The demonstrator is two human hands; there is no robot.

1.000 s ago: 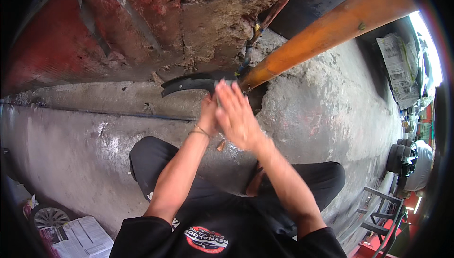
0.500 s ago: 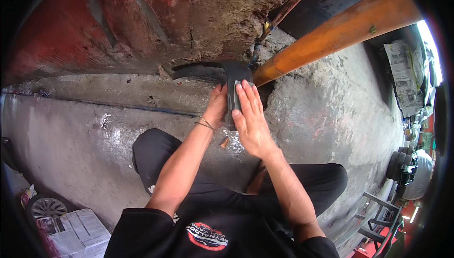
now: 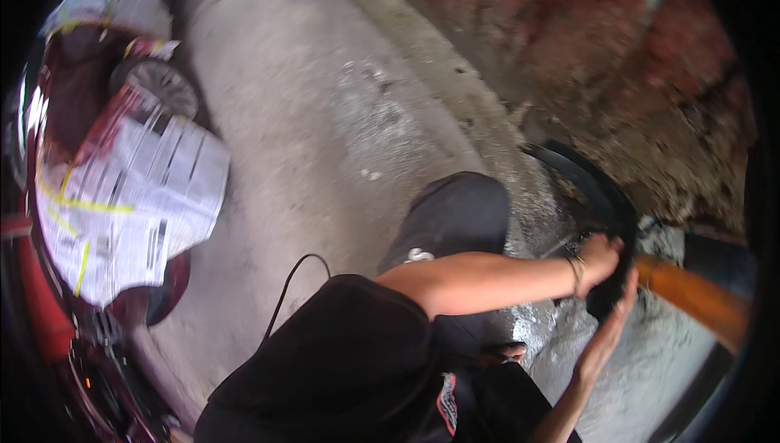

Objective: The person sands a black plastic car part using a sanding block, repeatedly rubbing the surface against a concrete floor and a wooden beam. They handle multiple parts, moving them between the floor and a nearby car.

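A black curved strip, like a piece of car trim, arches at the right beside the foot of a stained wall. My left hand is closed around its near part, with a thin band at the wrist. Against the strip's right side lies my right hand, its fingers stretched out flat. Whether anything sits beneath that palm is hidden.
An orange pole slants just right of my hands. The red, crumbling wall rises beyond the strip. On the left stands a dark red car with taped newspaper over it. A black cable loops behind my shoulder.
The view has swung left, so the papered car shows large and my hands appear farther right. The left hand keeps its grip on the strip; the right stays flat against it.
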